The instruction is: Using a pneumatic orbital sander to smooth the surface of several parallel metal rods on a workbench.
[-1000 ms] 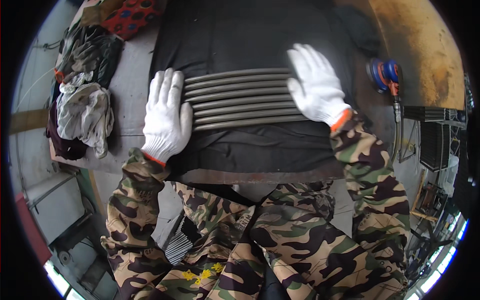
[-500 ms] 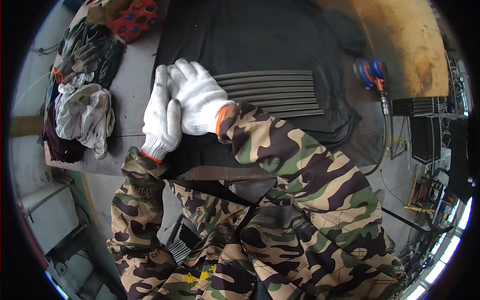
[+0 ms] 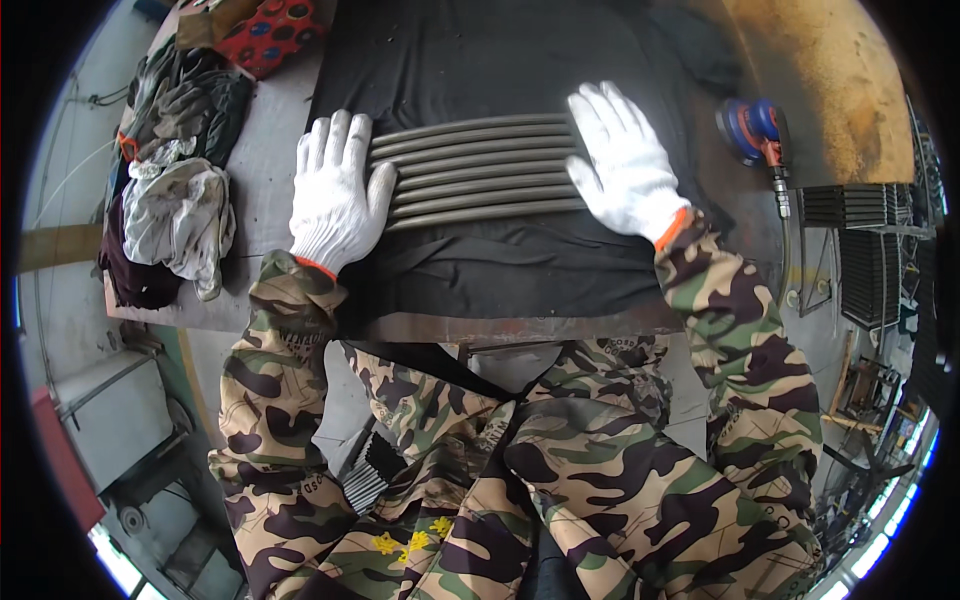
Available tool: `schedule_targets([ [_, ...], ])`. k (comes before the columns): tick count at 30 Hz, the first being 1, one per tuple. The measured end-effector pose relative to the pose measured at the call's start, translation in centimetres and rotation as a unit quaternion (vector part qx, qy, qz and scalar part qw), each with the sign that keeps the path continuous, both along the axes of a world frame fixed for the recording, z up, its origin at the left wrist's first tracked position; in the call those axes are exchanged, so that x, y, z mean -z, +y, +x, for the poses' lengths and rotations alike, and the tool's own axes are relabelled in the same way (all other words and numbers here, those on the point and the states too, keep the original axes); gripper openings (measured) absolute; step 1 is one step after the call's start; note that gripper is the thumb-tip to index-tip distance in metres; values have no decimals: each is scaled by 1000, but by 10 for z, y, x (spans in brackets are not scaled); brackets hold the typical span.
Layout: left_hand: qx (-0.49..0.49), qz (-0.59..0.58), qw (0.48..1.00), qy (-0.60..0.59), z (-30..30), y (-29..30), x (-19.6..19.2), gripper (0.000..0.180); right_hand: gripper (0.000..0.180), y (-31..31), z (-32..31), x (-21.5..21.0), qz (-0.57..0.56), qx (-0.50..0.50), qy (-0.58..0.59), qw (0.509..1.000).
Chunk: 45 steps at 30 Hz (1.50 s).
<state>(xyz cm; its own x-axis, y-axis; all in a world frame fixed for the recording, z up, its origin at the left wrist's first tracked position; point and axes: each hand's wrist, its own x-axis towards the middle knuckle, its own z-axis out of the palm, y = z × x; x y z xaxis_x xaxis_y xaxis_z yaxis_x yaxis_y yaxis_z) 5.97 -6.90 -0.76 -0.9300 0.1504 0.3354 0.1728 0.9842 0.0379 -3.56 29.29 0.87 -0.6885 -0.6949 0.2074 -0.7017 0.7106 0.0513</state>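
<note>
Several slim dark metal rods [image 3: 480, 165] lie side by side on a black cloth [image 3: 500, 265], running left to right. My left hand [image 3: 338, 188], in a white knit glove with an orange cuff, rests flat at their left ends, fingers pointing away from me and thumb toward the rods. At the right ends, my right hand [image 3: 625, 160], gloved the same way, lies with fingers stretched and thumb apart, touching or covering the tips. Both palms face down or inward, and neither hand grips a rod. The rod ends are partly hidden by the gloves.
A blue and red air sander [image 3: 748, 132] with a hose stands at the right, near a brown stained board [image 3: 830, 90]. Crumpled rags and gloves [image 3: 180, 215] are heaped on the table's left side, by a red patterned cloth [image 3: 268, 40]. Dark racks [image 3: 868, 275] stand beyond the right edge.
My right hand has moved from beside the left hand across to the rods' right ends. My left hand has turned to lie flat at the left ends. The rods now sit slightly left.
</note>
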Motion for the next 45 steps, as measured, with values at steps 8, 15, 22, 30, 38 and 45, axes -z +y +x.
schedule_targets([
  [8, -2, 20, 999, 33, -7, -3, 8, 61, 80, -133, 70, -1, -11, -85, -92, 992],
  [15, -19, 52, 998, 30, 1, -4, 3, 59, 84, -61, 48, 2, 25, -63, -55, 996],
  [22, 18, 83, 994, 74, -11, 2, 9, 56, 90, -118, 78, -8, 66, -39, -58, 995],
  [30, 35, 88, 995, 33, -1, -18, 13, 59, 82, -161, 81, 0, -36, -129, -79, 988],
  [38, 24, 95, 995, 13, 0, -11, 7, 62, 83, 36, 32, 2, -47, 0, -46, 998],
  [45, 37, 107, 993, -20, 7, -11, 3, 70, 83, -44, 54, 2, -32, -36, -66, 997],
])
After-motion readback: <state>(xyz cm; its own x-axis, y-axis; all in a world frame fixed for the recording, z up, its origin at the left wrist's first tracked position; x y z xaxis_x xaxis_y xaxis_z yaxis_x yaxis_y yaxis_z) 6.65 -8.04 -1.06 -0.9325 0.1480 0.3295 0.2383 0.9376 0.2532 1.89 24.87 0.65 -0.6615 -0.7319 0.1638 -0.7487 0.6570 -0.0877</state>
